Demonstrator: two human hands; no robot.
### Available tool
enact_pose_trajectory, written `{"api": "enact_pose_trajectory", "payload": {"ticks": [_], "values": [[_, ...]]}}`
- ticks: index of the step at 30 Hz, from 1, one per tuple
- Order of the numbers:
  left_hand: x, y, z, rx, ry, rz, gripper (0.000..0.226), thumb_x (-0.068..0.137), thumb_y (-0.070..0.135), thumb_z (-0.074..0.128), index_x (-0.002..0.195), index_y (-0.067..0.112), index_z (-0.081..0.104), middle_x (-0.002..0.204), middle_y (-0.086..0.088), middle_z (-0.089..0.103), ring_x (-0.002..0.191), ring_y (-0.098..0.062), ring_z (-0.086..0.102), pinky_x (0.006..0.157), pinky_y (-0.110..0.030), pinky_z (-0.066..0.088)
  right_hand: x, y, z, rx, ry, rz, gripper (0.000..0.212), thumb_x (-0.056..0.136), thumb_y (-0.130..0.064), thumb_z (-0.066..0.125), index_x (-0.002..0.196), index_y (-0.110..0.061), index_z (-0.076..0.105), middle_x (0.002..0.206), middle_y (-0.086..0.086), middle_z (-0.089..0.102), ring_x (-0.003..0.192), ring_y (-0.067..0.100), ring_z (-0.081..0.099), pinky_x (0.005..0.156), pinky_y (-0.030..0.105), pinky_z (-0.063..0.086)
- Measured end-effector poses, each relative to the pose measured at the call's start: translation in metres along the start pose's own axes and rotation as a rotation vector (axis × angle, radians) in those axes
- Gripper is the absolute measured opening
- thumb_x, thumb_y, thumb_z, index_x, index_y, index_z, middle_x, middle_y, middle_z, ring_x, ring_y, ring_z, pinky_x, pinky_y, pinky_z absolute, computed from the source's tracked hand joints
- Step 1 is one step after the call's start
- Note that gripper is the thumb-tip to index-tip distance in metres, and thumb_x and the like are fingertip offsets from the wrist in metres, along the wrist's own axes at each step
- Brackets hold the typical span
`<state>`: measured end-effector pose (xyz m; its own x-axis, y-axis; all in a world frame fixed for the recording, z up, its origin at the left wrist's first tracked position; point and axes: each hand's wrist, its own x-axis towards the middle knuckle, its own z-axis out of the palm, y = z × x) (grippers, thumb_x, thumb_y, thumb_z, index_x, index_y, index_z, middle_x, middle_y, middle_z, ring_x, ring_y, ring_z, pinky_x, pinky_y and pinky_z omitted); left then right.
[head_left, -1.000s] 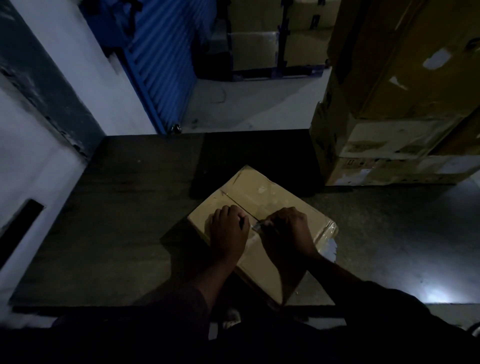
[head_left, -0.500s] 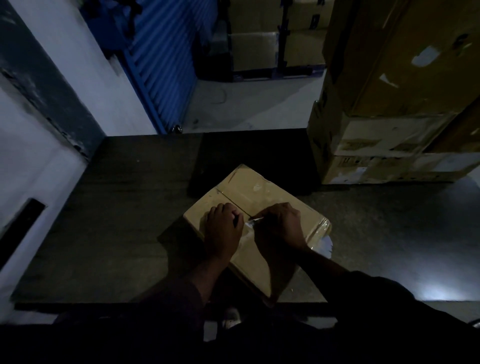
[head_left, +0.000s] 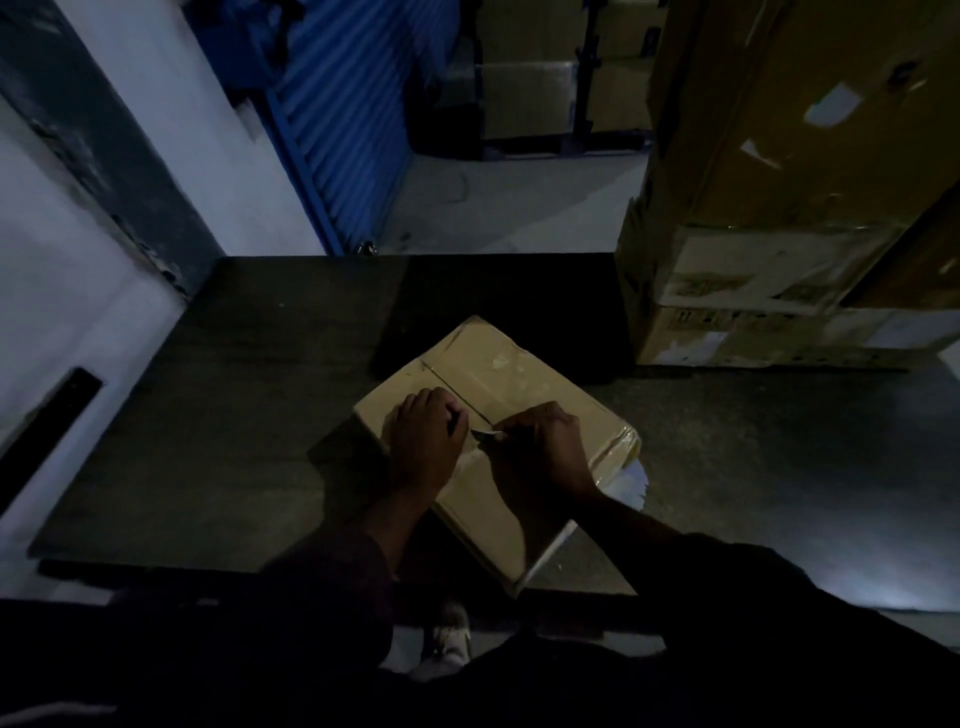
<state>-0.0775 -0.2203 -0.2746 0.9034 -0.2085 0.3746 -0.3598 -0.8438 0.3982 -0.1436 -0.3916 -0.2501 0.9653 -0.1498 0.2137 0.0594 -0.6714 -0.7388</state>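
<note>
Pressing palm-down on the near half of the cardboard box (head_left: 519, 374), the left hand (head_left: 426, 441) grips nothing and only steadies it, while the right hand (head_left: 543, 449) curls its fingers round a small blade (head_left: 485, 434) whose tip sits at the taped centre seam. Lying skewed at the near edge of the dark worktop (head_left: 249, 415), one corner overhanging, the box looks light and stiff-walled with slick tape, so it is best held flat on the lid or by opposite walls. Beyond, large stacked cartons (head_left: 779, 208) stand far right.
</note>
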Motion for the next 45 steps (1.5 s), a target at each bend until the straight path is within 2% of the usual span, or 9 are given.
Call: {"api": "enact_pose_trajectory", "payload": {"ticks": [6, 17, 21, 25, 30, 34, 39, 43, 45], "values": [[0.001, -0.003, 0.004, -0.016, 0.015, 0.015, 0.017, 0.086, 0.028, 0.067, 0.08, 0.024, 0.052, 0.077, 0.006, 0.053, 0.076, -0.022, 0.053, 0.07, -0.038, 0.043, 0.0, 0.015, 0.01, -0.024, -0.003, -0.024, 0.029, 0.079, -0.058, 0.065, 0.084, -0.032, 0.077, 0.082, -0.013, 0.072, 0.081, 0.01, 0.065, 0.074, 0.038, 0.053], [0.001, -0.003, 0.004, 0.016, -0.031, 0.009, 0.014, 0.087, 0.028, 0.064, 0.082, 0.025, 0.051, 0.08, 0.004, 0.055, 0.079, -0.024, 0.055, 0.071, -0.039, 0.044, -0.01, 0.006, -0.017, 0.326, 0.04, 0.094, 0.013, 0.093, -0.017, 0.063, 0.086, -0.016, 0.074, 0.08, -0.009, 0.073, 0.077, 0.002, 0.068, 0.07, 0.025, 0.053], [0.001, 0.005, 0.003, 0.035, -0.02, -0.033, 0.014, 0.088, 0.022, 0.067, 0.082, 0.02, 0.055, 0.081, -0.001, 0.058, 0.079, -0.026, 0.056, 0.071, -0.037, 0.041, -0.019, -0.005, -0.04, 0.46, 0.06, 0.172, 0.023, 0.092, -0.008, 0.062, 0.081, -0.026, 0.072, 0.076, -0.02, 0.072, 0.079, -0.005, 0.067, 0.072, 0.016, 0.052], [0.002, 0.037, 0.003, -0.167, -0.099, -0.027, 0.014, 0.087, 0.02, 0.068, 0.081, 0.016, 0.056, 0.081, -0.002, 0.059, 0.082, -0.026, 0.054, 0.07, -0.036, 0.04, -0.036, 0.012, -0.056, 0.457, 0.164, 0.252, 0.012, 0.092, -0.017, 0.065, 0.091, -0.017, 0.077, 0.088, -0.006, 0.075, 0.085, 0.008, 0.07, 0.077, 0.031, 0.056], [-0.003, 0.112, 0.01, -0.367, -0.143, 0.084, 0.013, 0.085, 0.018, 0.07, 0.082, 0.018, 0.057, 0.079, 0.003, 0.06, 0.082, -0.021, 0.053, 0.07, -0.036, 0.044, -0.077, 0.019, -0.082, 0.41, 0.355, 0.387, 0.012, 0.092, -0.02, 0.066, 0.096, -0.017, 0.076, 0.096, -0.007, 0.074, 0.086, -0.008, 0.065, 0.075, 0.012, 0.048], [-0.025, 0.168, 0.025, -0.51, -0.229, 0.205, 0.017, 0.086, 0.021, 0.071, 0.079, 0.022, 0.055, 0.078, 0.01, 0.055, 0.082, -0.017, 0.053, 0.071, -0.033, 0.043, -0.114, 0.04, -0.1, 0.321, 0.522, 0.524, 0.01, 0.091, -0.022, 0.066, 0.086, -0.03, 0.071, 0.086, -0.011, 0.073, 0.078, -0.002, 0.067, 0.069, 0.02, 0.053], [-0.066, 0.232, 0.05, -0.594, -0.405, 0.355, 0.016, 0.084, 0.024, 0.071, 0.078, 0.022, 0.057, 0.079, 0.005, 0.06, 0.08, -0.019, 0.056, 0.072, -0.033, 0.044, -0.178, 0.069, -0.132, 0.237, 0.858, 0.711, 0.012, 0.093, -0.011, 0.062, 0.09, -0.006, 0.073, 0.083, 0.0, 0.07, 0.067, -0.016, 0.058, 0.063, 0.003, 0.041], [-0.102, 0.281, 0.068, -0.593, -0.557, 0.502, 0.016, 0.084, 0.023, 0.071, 0.078, 0.022, 0.056, 0.078, 0.005, 0.059, 0.081, -0.02, 0.056, 0.073, -0.037, 0.045, -0.235, 0.095, -0.158, 0.235, 1.07, 0.873, 0.017, 0.095, -0.008, 0.055, 0.09, -0.013, 0.071, 0.084, 0.002, 0.069, 0.081, 0.012, 0.063, 0.069, 0.019, 0.043], [-0.12, 0.306, 0.074, -0.576, -0.617, 0.564, 0.015, 0.084, 0.025, 0.07, 0.077, 0.023, 0.056, 0.079, 0.005, 0.059, 0.082, -0.02, 0.054, 0.072, -0.036, 0.043, -0.262, 0.106, -0.168, 0.228, 1.127, 0.953, 0.02, 0.093, -0.003, 0.054, 0.091, -0.012, 0.071, 0.084, 0.0, 0.068, 0.079, 0.012, 0.063, 0.067, 0.014, 0.042]]}}
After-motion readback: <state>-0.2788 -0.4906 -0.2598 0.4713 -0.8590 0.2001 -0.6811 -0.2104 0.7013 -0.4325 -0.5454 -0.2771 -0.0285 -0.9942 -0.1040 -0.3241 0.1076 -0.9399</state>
